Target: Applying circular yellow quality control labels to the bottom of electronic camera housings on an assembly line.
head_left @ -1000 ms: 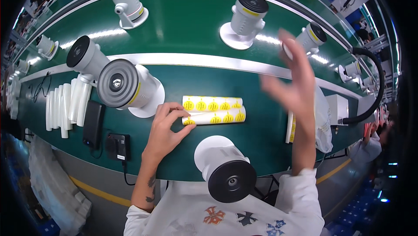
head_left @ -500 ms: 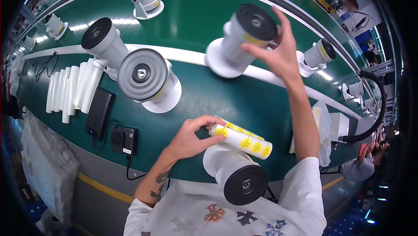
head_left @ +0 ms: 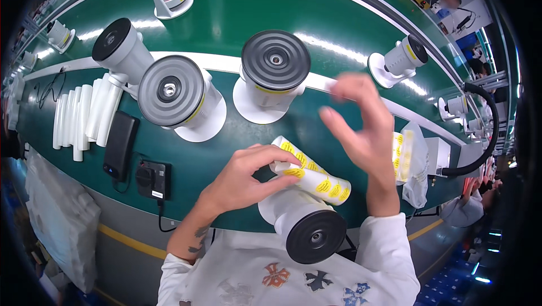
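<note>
Pinching the left end of the front yellow-labelled white roll (head_left: 326, 186) with the left hand (head_left: 238, 176), near the closest black-capped white device (head_left: 289, 215), over the surface (head_left: 195, 158); holding the right hand (head_left: 364, 136) open and empty. Probably handling light, smooth, easily crushed; best gripping gently mid-length.

I watch remotely through one head-worn fisheye, facing down, near the left hand (head_left: 240, 177), right hand (head_left: 364, 139) and bench (head_left: 192, 173).

Label rolls (head_left: 334, 191), paired: white, round yellow markings; side by side over the bench (head_left: 231, 139), slanting rightward, nearer roll pinched by the left hand (head_left: 243, 177).
</note>
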`<state>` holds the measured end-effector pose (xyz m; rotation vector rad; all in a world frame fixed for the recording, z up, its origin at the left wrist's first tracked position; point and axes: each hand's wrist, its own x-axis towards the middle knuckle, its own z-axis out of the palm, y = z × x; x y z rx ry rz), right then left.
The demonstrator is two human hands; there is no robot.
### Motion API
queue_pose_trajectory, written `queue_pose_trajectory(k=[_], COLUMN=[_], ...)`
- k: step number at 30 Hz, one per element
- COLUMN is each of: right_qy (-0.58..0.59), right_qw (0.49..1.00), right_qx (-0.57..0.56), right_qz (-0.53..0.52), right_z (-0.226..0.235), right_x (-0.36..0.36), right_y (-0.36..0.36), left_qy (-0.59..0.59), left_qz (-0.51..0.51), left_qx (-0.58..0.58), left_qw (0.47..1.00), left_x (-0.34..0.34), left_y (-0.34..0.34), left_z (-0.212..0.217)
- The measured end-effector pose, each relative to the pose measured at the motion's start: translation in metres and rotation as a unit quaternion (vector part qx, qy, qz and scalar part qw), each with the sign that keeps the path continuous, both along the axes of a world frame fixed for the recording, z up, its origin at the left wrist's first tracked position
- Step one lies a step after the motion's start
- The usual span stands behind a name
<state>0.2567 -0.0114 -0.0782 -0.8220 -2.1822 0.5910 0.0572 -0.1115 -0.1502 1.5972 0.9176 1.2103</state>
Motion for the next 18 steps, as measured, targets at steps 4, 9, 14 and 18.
queue_pose_trajectory(k=[4,9,14,18], right_qy=[-0.043,-0.060,-0.115,-0.050], right_qw=[0.967,0.963,0.988,0.986], right_qx=[-0.223,-0.237,-0.096,-0.159], right_qz=[0.114,0.115,0.036,0.011], right_z=[0.013,0.010,0.015,0.041], right_x=[0.020,0.033,0.032,0.042], right_y=[-0.031,-0.034,-0.052,-0.085], left_qy=[0.020,0.023,0.041,0.091], left_qz=[-0.025,-0.038,0.004,0.014], left_qx=[0.048,0.070,0.026,-0.013], left_qw=[0.998,0.997,0.999,0.996], left_x=[0.012,0.025,0.020,0.013], left_y=[0.015,0.019,0.012,0.006], left_z=[0.010,0.003,-0.018,-0.027])
